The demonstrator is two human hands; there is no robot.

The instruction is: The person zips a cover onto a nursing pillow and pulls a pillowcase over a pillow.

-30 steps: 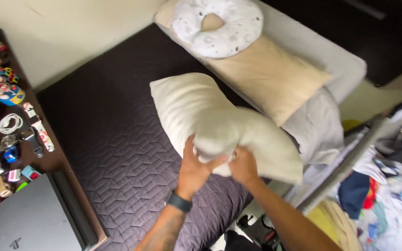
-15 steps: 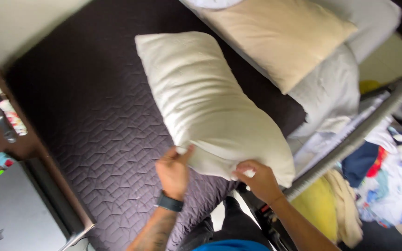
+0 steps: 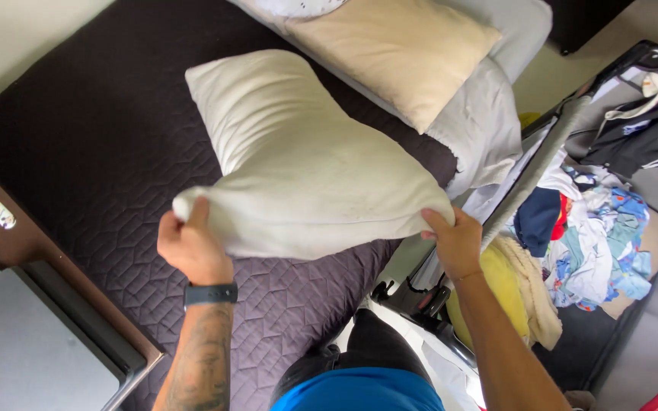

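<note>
A cream pillow [image 3: 291, 152] is lifted over the dark quilted bed [image 3: 100, 144]. My left hand [image 3: 190, 247], with a dark watch on its wrist, grips the pillow's near left corner. My right hand [image 3: 455, 240] grips its near right corner. The pillow's far end droops toward the bed. A tan pillow [image 3: 394, 49] lies on a grey pillow [image 3: 481, 125] at the bed's far end.
A brown side table [image 3: 24, 243] on the left carries a flat grey console [image 3: 24, 354] and small items. A grey rail [image 3: 535, 171] runs along the bed's right side. Mixed clothes [image 3: 595, 236] are piled on the right, with a yellow cloth [image 3: 508, 293] near my right arm.
My hands have spread apart along the pillow's near edge, the left going left and the right going right. The pillow's near end has risen.
</note>
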